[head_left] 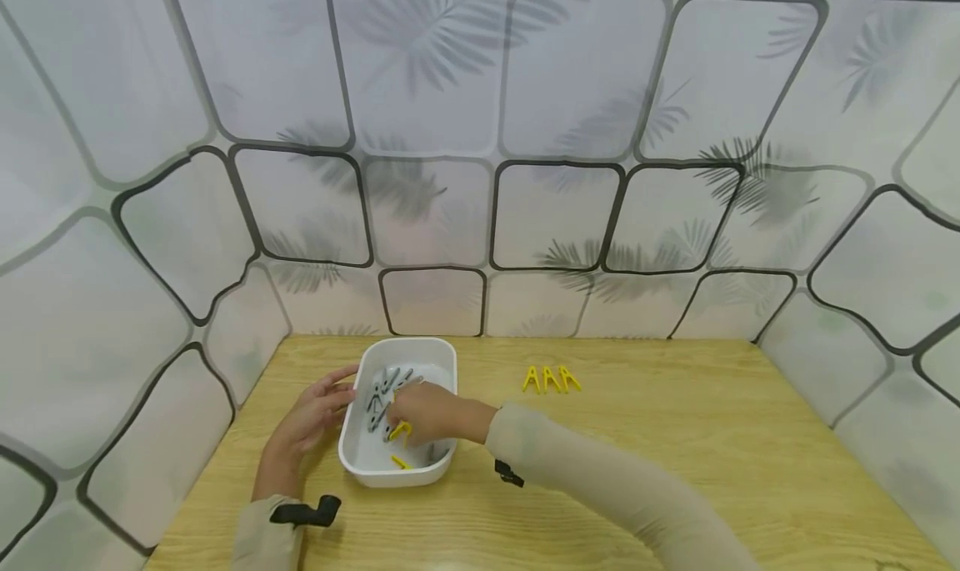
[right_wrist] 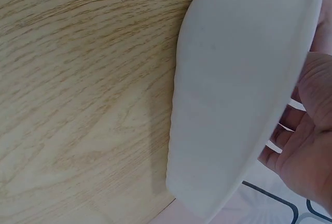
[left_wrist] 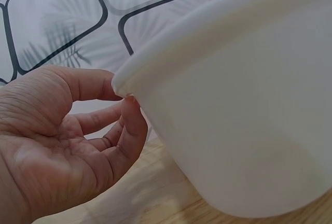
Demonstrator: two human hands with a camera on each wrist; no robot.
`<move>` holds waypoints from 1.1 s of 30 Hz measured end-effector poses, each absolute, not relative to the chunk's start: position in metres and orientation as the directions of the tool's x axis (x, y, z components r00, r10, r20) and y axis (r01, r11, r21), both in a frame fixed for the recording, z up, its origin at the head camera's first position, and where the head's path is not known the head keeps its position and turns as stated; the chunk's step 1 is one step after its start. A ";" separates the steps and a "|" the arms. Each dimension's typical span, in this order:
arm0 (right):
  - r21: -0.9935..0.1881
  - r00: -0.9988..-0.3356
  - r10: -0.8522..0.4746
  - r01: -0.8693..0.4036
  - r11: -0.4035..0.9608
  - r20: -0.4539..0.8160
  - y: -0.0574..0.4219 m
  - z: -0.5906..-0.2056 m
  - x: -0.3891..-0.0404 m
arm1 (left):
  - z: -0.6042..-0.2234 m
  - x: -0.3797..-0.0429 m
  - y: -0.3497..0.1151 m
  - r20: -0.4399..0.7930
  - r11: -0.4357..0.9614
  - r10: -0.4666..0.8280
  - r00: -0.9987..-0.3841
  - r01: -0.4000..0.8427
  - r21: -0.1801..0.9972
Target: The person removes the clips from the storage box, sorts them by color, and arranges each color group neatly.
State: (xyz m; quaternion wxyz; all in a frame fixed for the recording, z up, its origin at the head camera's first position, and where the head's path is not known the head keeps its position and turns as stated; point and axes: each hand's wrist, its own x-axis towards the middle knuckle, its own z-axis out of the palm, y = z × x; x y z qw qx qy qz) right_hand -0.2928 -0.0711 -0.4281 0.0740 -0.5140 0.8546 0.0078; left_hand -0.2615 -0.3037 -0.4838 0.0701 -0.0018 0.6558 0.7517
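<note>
Inside a white plastic bin (head_left: 397,478), my right hand (head_left: 423,411) reaches down among grey clothespins (head_left: 386,381) and yellow ones. A yellow clothespin (head_left: 401,430) shows at its fingers; I cannot tell whether they pinch it. The fingertips are partly hidden. In the right wrist view, the bin's wall (right_wrist: 233,79) stands before the right hand (right_wrist: 311,151). My left hand (head_left: 315,413) is at the bin's left side. The left wrist view shows the left hand (left_wrist: 78,141) with curled fingers, its fingertips holding the rim (left_wrist: 150,60).
Three yellow clothespins (head_left: 550,378) stand in a row on the wooden table (head_left: 637,421), right of the bin. Another yellow clothespin (head_left: 401,462) lies near the bin's front end. A patterned fabric wall (head_left: 558,212) encloses the table at the back and sides.
</note>
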 end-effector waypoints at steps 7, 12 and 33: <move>-0.044 -0.469 -0.872 -0.877 0.479 -0.142 -0.077 -0.432 -0.294 | -0.484 -0.262 -0.305 -0.091 -0.115 0.115 -0.989 -0.104 0.988; -0.042 -0.465 -0.872 -0.879 0.476 -0.152 -0.079 -0.430 -0.294 | -0.486 -0.264 -0.305 -0.093 -0.123 0.112 -0.989 -0.107 0.987; -0.043 -0.462 -0.870 -0.879 0.475 -0.171 -0.079 -0.434 -0.293 | -0.485 -0.263 -0.307 -0.096 -0.117 0.115 -0.989 -0.109 0.987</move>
